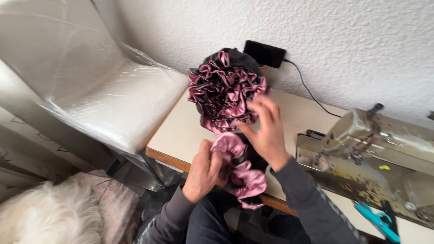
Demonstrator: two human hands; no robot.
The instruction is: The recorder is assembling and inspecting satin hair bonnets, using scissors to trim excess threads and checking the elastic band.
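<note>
1. Stack of ruffled pieces [224,88]: pink satin and dark grey fabric, gathered into frills, piled on the far part of the desk [181,135] close to the wall; judged to be pieces already sewn and set aside.
2. Piece in hand [239,169]: a further pink-and-dark ruffled item, lying over the near edge of the desk and hanging partly below it, touching the foot of the stack.
3. Left hand [204,171]: fingers closed around a fold of the pink satin at the near edge, gripping it.
4. Right hand [266,129]: fingers spread open, palm down, resting on the fabric where the piece in hand meets the stack; blurred, so the exact contact cannot be told.
5. Sewing machine [375,158]: stands on the desk to the right, well apart from both hands; no fabric lies under it, so stitching on this piece appears either finished or not begun.
6. Turquoise-handled snips [377,221]: lie beside the machine's base, untouched.
7. Dark phone [264,53]: leans on the wall behind the stack, cable attached.
8. Plastic-wrapped white chair [113,99]: stands left of the desk.
</note>
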